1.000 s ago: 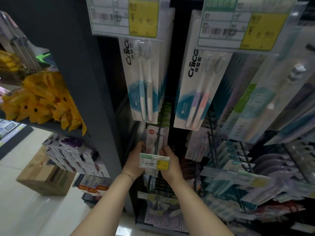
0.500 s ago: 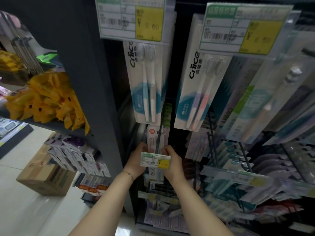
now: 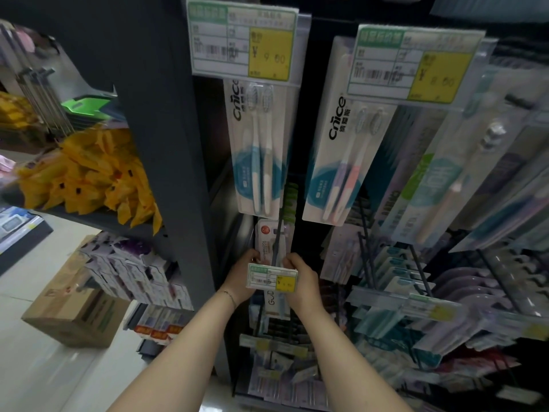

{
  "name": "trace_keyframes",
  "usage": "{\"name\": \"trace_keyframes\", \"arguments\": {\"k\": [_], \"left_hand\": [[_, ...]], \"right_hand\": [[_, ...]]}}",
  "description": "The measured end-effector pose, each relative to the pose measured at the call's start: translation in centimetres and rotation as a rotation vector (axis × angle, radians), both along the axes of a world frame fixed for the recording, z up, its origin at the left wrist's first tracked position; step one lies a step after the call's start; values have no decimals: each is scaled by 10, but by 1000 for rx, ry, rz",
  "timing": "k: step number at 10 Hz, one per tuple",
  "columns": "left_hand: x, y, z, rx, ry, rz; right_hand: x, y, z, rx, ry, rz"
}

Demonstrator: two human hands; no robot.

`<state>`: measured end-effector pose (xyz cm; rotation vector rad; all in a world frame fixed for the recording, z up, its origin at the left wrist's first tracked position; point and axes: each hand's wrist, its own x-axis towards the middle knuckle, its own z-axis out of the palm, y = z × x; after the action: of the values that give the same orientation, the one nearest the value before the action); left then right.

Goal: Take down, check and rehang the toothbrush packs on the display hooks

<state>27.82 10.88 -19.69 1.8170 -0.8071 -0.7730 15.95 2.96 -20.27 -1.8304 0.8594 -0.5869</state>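
A narrow white toothbrush pack with a red round mark hangs on a dark display hook in the lower middle of the rack. My left hand grips the pack's left edge and my right hand grips its right edge. A small price tag at the hook's tip sits in front of my fingers and hides part of the pack. Above hang two white Cnice toothbrush packs, one blue and one pink.
The dark shelf post stands just left of the hooks. More packs crowd the hooks on the right and below. Yellow bags fill a left shelf, and a cardboard box sits on the floor.
Both hands keep their grip on the pack. The view has tilted down slightly, so the upper price tags and packs sit lower in the frame.
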Motion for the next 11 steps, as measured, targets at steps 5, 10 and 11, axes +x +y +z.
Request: {"name": "trace_keyframes", "arguments": {"k": [5, 10, 11], "left_hand": [[13, 0, 6, 87, 65, 50], [12, 8, -7, 125, -27, -71], [5, 13, -13, 133, 39, -79]], "right_hand": [[16, 6, -4, -37, 42, -101], [12, 14, 16, 228, -11, -12], [3, 21, 12, 232, 56, -45]]}}
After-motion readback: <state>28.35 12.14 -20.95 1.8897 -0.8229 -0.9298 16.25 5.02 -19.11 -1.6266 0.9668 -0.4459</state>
